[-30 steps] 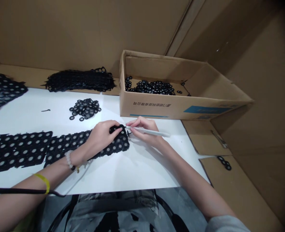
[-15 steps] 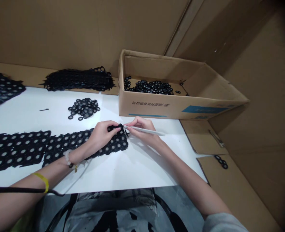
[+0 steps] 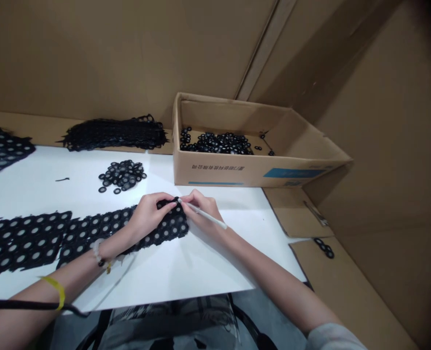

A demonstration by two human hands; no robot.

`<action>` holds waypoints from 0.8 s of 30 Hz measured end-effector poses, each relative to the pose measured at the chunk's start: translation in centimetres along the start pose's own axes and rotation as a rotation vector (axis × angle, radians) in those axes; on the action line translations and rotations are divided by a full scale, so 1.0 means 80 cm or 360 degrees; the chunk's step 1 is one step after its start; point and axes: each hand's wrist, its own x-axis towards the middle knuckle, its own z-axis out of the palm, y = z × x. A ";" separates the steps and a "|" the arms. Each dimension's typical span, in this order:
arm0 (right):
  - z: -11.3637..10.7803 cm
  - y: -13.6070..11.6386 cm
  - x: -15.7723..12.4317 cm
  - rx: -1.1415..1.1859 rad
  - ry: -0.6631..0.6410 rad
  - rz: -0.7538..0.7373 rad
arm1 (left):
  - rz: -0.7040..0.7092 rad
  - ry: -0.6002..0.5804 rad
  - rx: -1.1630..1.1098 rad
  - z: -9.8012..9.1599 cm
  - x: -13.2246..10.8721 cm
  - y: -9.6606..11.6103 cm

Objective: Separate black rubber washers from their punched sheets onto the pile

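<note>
While the pressed-together fingers [image 3: 166, 204] of the left hand [image 3: 150, 216] rest on a black perforated sheet [image 3: 173, 226], its tips at the sheet's far edge, the right hand [image 3: 201, 211] pinches a slim white pen-like tool [image 3: 206, 217] between thumb and fingers, its tip at that same edge. Whether the left fingers grip the sheet, I cannot tell. The sheet lies on a white board [image 3: 186, 272], in line with a longer perforated sheet [image 3: 22, 243] to the left, both with most holes still filled. Beyond them sit a pile of loose black rings [image 3: 122, 176] and a stack of sheets [image 3: 113, 135]. At far right, a cardboard box [image 3: 208, 170] holds more loose rings [image 3: 217, 143].
</note>
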 end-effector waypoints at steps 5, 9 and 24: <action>-0.001 0.003 0.000 -0.0032 0.0024 -0.0054 | -0.0042 0.0042 -0.0052 0.003 0.001 -0.010; 0.001 -0.005 0.000 -0.0083 0.0040 -0.0066 | 0.0025 0.0090 -0.0070 0.006 0.001 -0.015; -0.004 -0.006 0.004 -0.0116 0.0118 0.0111 | -0.0014 -0.0201 0.0325 -0.020 0.014 -0.014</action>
